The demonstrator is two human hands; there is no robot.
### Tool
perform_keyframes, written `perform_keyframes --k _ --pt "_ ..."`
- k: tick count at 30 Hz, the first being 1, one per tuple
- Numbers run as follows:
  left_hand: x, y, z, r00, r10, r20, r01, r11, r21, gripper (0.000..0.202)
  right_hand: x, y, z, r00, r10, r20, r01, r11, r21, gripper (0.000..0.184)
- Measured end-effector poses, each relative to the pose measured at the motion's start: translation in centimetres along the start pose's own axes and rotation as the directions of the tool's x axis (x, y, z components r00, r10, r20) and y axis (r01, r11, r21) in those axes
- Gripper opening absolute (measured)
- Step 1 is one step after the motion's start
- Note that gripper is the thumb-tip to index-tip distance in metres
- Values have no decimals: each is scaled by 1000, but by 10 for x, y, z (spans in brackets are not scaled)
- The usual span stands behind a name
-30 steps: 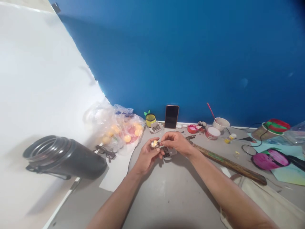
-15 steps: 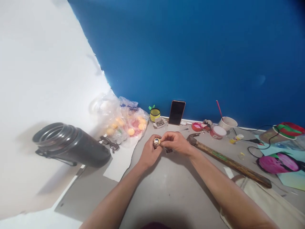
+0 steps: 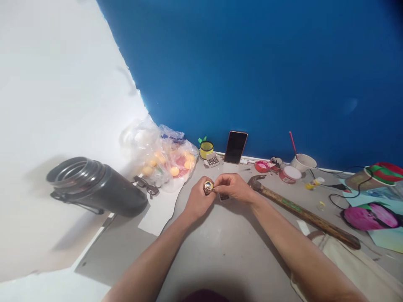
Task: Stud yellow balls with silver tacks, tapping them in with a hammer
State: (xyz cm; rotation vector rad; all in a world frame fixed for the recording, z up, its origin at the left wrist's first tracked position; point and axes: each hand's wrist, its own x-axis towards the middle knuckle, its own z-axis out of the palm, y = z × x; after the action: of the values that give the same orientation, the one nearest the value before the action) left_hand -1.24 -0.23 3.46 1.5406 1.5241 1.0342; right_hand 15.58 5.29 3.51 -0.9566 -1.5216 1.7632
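Observation:
My left hand [image 3: 199, 198] is closed around a small shiny ball [image 3: 208, 188], gold and silver, its surface apparently covered with metal thumbtacks. Close against the ball's right side, my right hand [image 3: 233, 186] pinches with thumb and fingertips. Whatever is in that pinch is too small to make out. Under the right hand, a small box [image 3: 224, 196] with dark contents shows only in part. Farther back stands an open white box of thumbtacks [image 3: 212, 160], holding many small metal pieces.
A black flask [image 3: 103, 186] and glasses [image 3: 147, 187] are at left, near plastic bags [image 3: 170, 161] with yellow balls. A phone [image 3: 236, 147] leans on the blue wall. To the right are a hammer [image 3: 302, 213], a paper cup [image 3: 304, 162], a tub [image 3: 290, 174] and a cloth bag [image 3: 343, 264].
The view has shifted slightly, so things on the table appear a little farther right. The ball has turned slightly in my left hand; my right hand stays beside it.

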Motion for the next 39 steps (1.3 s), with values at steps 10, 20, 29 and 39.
perform_keyframes --k 10,20,29,39 --pt "-1 -2 2 999 -51 -13 52 994 96 13 0 0 3 1000 5 5 -5 999 41 25" --pt "-3 -1 3 993 -114 -39 116 990 74 14 -1 -1 9 999 52 -14 -52 998 25 22" --pt "-3 0 3 989 -138 -58 145 980 135 17 -1 0 12 999 31 -23 -32 998 -47 19" --pt "-2 -7 2 984 -115 -135 135 980 146 12 -6 4 38 952 -242 -187 137 884 -447 5"
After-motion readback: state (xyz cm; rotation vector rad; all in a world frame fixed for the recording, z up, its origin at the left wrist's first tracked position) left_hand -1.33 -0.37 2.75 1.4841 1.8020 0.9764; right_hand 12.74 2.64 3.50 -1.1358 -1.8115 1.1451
